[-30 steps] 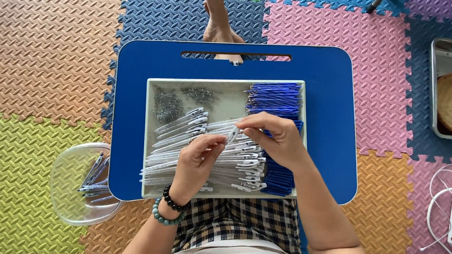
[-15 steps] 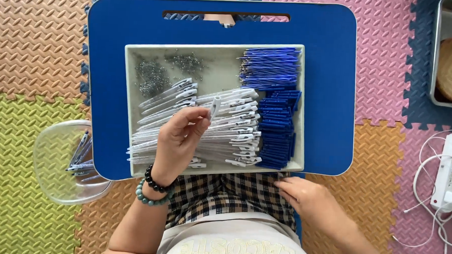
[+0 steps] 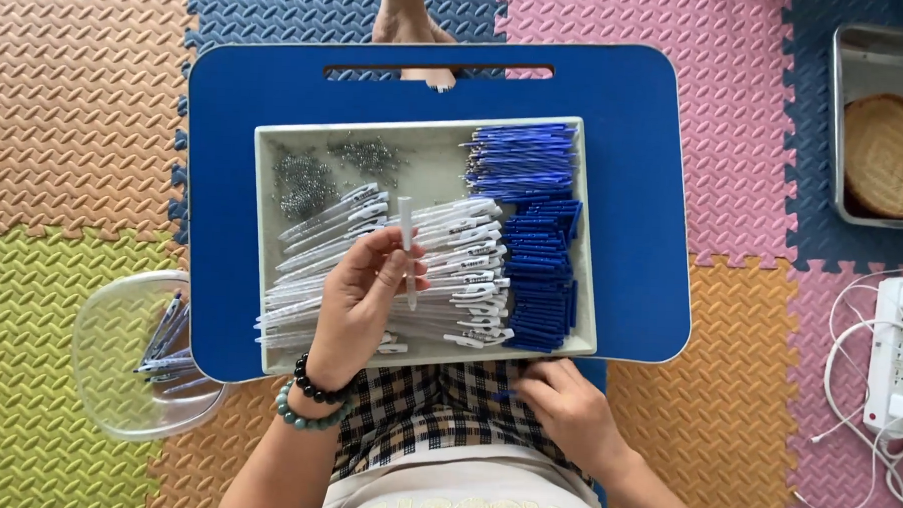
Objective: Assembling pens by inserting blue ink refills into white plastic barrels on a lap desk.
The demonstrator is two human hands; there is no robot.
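My left hand (image 3: 362, 303) holds a clear white pen barrel (image 3: 407, 244) upright over a grey tray (image 3: 430, 161). The tray lies on a blue lap board (image 3: 639, 190) and holds a heap of white pen barrels (image 3: 461, 264), blue pen parts (image 3: 536, 277), blue refills (image 3: 523, 158) and small metal springs (image 3: 304, 177). My right hand (image 3: 566, 408) is low at the board's near edge, on my checked clothing, fingers pinched around a small blue piece that I can barely make out.
A clear plastic bowl (image 3: 117, 373) with several finished pens sits left of the board. A metal tray (image 3: 856, 118) with a woven basket (image 3: 890, 154) is at upper right. A white power strip (image 3: 893, 350) with cables lies at right. A foot (image 3: 405, 22) rests beyond the board.
My right hand left the tray and dropped to my lap. My left hand stayed over the white barrels and now holds one upright.
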